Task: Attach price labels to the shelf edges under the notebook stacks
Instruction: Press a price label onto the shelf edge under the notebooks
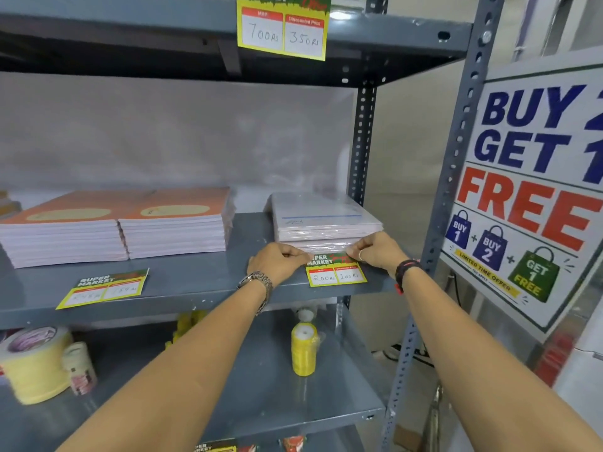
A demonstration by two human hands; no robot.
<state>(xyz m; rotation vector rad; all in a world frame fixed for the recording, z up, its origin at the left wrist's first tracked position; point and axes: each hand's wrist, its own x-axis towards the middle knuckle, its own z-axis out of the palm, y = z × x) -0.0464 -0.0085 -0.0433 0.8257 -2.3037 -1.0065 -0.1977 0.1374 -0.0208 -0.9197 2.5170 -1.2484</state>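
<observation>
A green and yellow price label reading 200 and 100 lies on the grey middle shelf, just in front of a plastic-wrapped white notebook stack. My left hand pinches the label's top left corner. My right hand pinches its top right corner. Two orange-covered notebook stacks sit to the left, with another price label lying on the shelf in front of them. A third label hangs from the upper shelf edge.
The lower shelf holds a yellow ribbon spool, a large tape roll and a smaller roll. A "Buy 2 Get 1 Free" sign stands at the right beside the perforated upright.
</observation>
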